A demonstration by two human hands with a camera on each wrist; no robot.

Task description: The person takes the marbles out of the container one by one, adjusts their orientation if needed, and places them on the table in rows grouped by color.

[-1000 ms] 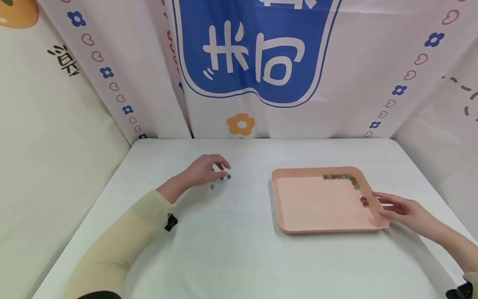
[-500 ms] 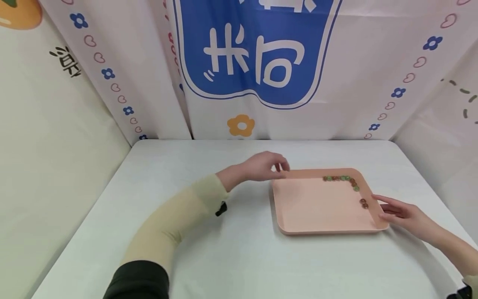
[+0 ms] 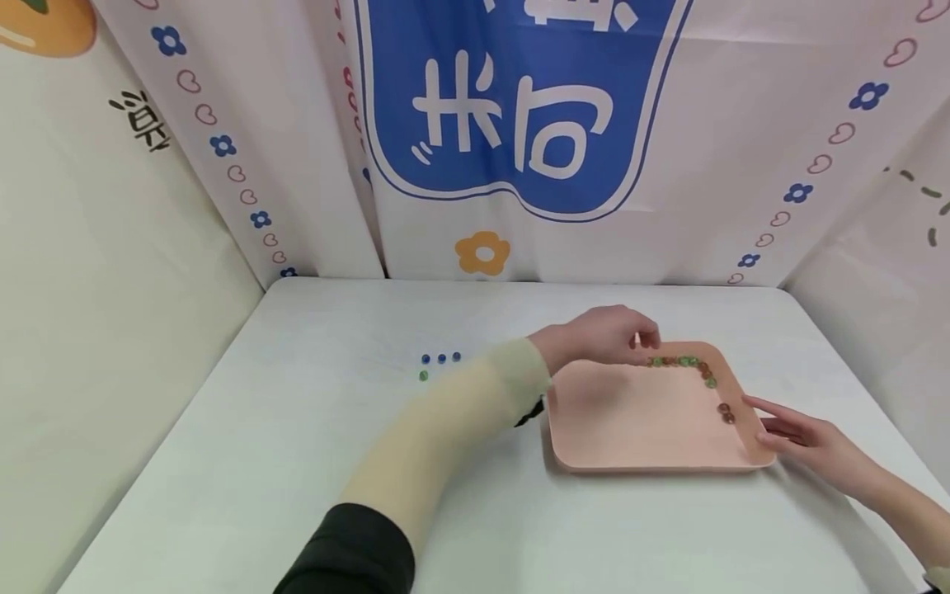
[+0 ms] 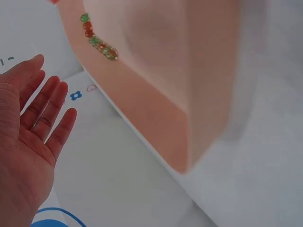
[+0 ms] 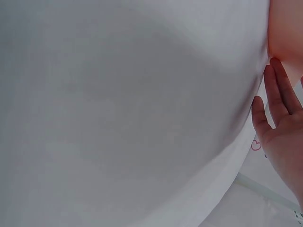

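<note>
My left hand [image 3: 609, 334] reaches over the far edge of the pink tray [image 3: 631, 421], fingers bent down beside a row of green and brown beads [image 3: 671, 361]. I cannot tell whether its fingertips pinch a bead. In the left wrist view, the left hand's [image 4: 35, 127] palm and several fingers show beside the tray's side. My right hand [image 3: 816, 445] rests against the tray's right rim with extended fingers; the right wrist view shows its fingertips [image 5: 275, 64] right at the pink edge. Two brown beads [image 3: 726, 413] lie inside the tray near that side.
On the white table [image 3: 223, 462], three blue beads [image 3: 441, 358] stand in a row left of the tray, with one green bead [image 3: 424, 375] in front. A printed cloth [image 3: 519, 181] hangs at the back, and pale sheets border both sides.
My left hand has moved right, from the loose beads on the table to the tray's far edge by the bead row. The right hand stays at the tray's right rim.
</note>
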